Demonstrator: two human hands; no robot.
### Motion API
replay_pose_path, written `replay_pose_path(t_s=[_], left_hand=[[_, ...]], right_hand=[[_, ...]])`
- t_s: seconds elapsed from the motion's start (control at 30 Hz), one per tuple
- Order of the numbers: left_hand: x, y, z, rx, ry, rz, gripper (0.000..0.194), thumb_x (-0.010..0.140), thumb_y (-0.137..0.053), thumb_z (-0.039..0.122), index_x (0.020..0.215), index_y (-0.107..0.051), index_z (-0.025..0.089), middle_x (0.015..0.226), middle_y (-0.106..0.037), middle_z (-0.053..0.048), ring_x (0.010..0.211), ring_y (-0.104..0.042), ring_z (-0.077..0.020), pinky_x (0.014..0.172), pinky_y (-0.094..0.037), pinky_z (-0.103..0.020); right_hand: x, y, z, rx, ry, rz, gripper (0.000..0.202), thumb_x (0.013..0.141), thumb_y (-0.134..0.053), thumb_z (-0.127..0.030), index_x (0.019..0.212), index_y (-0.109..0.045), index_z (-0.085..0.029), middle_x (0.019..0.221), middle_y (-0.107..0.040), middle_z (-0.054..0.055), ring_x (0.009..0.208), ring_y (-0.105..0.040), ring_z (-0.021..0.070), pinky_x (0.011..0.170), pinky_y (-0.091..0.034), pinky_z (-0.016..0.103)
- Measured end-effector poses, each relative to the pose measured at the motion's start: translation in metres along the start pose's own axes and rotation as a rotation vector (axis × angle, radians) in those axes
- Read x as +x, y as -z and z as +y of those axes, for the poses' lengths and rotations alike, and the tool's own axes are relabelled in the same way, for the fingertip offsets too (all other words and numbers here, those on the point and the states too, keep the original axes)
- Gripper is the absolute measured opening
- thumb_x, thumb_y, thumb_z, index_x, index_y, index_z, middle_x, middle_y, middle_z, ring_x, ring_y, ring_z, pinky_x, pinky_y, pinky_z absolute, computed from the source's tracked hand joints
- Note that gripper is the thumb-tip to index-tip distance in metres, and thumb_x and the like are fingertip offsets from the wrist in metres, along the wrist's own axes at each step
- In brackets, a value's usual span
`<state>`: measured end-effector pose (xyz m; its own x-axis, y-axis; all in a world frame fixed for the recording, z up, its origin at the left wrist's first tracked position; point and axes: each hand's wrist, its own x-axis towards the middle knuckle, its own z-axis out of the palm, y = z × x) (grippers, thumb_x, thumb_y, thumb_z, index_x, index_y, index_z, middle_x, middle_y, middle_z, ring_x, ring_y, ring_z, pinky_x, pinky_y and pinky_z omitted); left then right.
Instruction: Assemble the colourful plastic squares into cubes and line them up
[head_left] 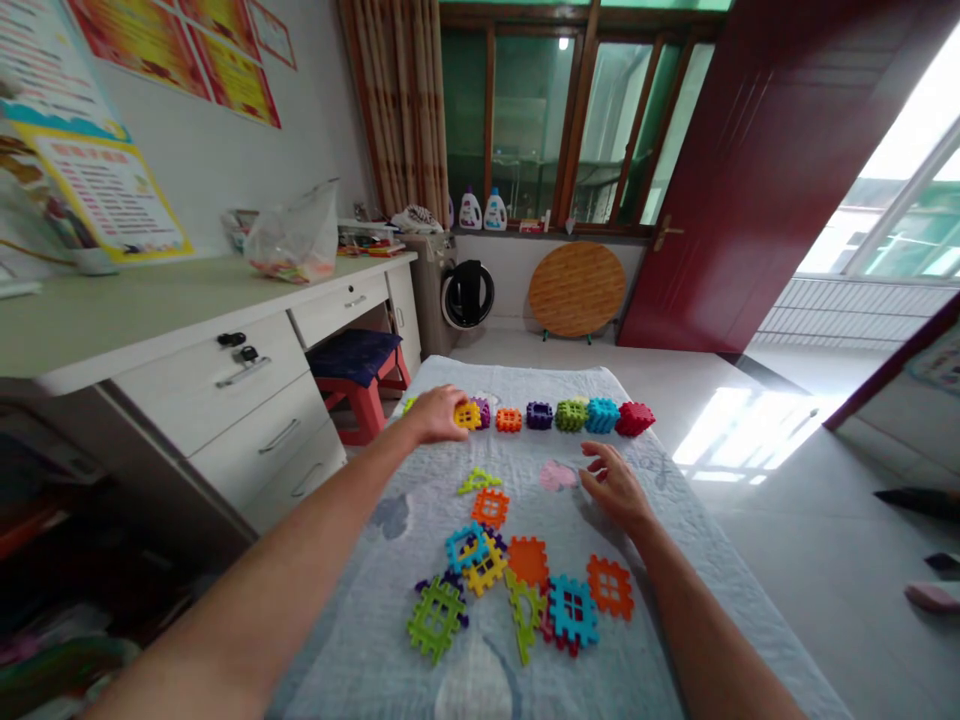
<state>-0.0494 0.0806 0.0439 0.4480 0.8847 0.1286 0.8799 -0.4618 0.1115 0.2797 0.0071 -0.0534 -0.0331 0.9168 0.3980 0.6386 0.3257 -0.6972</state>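
Note:
My left hand (439, 414) is closed on a yellow block (468, 415) at the left part of a row of built blocks. Beside it stand a purple block (482, 412) and an orange block (508, 420). Farther right in the row are a dark purple block (538, 415), a green block (571, 415), a blue block (602, 414) and a red block (635, 418). My right hand (611, 482) hovers low over the cloth with fingers apart and holds nothing. Nearer to me lie loose flat pieces, among them a green one (437, 620) and a blue one (573, 612).
A pale blue cloth (397, 650) covers the table. On the left is a desk (187, 290) with a plastic bag (296, 240), and a stool (356, 358) beside it. A washing machine (435, 300) and a round wooden board (577, 288) stand behind.

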Motion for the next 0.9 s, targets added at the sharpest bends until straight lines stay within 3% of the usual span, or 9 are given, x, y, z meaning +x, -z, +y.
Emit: replay_pose_path(t_s=[0.13, 0.27, 0.63, 0.9], left_hand=[[0.025, 0.003, -0.054, 0.031, 0.096, -0.027, 0.05, 0.059, -0.064, 0.033, 0.104, -0.063, 0.011, 0.104, -0.063, -0.01, 0.092, -0.06, -0.0235, 0.08, -0.046, -0.028], [0.044, -0.007, -0.074, 0.046, 0.121, -0.101, 0.05, 0.054, -0.065, 0.029, 0.102, -0.064, 0.014, 0.101, -0.064, -0.006, 0.092, -0.06, -0.0223, 0.079, -0.046, -0.025], [0.057, -0.016, -0.077, 0.07, 0.128, -0.222, 0.05, 0.054, -0.065, 0.029, 0.102, -0.065, 0.017, 0.107, -0.065, -0.004, 0.094, -0.06, -0.0217, 0.08, -0.046, -0.025], [0.055, -0.012, -0.07, 0.063, 0.109, -0.188, 0.056, 0.051, -0.07, 0.027, 0.106, -0.063, 0.019, 0.106, -0.066, -0.005, 0.096, -0.06, -0.0231, 0.086, -0.045, -0.028]], right_hand=[[-0.002, -0.003, -0.001, 0.011, -0.011, -0.022, 0.036, 0.071, -0.052, -0.024, 0.107, -0.057, -0.019, 0.1, -0.061, 0.008, 0.073, -0.058, 0.0146, 0.062, -0.05, 0.028], [-0.003, -0.002, -0.001, 0.007, -0.023, -0.015, 0.035, 0.071, -0.053, -0.024, 0.105, -0.058, -0.018, 0.098, -0.062, 0.007, 0.069, -0.058, 0.0137, 0.062, -0.05, 0.028], [-0.003, -0.001, 0.001, -0.029, -0.013, -0.043, 0.032, 0.073, -0.051, -0.025, 0.104, -0.057, -0.017, 0.096, -0.06, 0.006, 0.068, -0.057, 0.0127, 0.064, -0.048, 0.027], [-0.003, -0.001, 0.0, -0.013, -0.033, -0.035, 0.032, 0.072, -0.052, -0.024, 0.102, -0.059, -0.018, 0.096, -0.061, 0.006, 0.067, -0.058, 0.0131, 0.064, -0.049, 0.028]])
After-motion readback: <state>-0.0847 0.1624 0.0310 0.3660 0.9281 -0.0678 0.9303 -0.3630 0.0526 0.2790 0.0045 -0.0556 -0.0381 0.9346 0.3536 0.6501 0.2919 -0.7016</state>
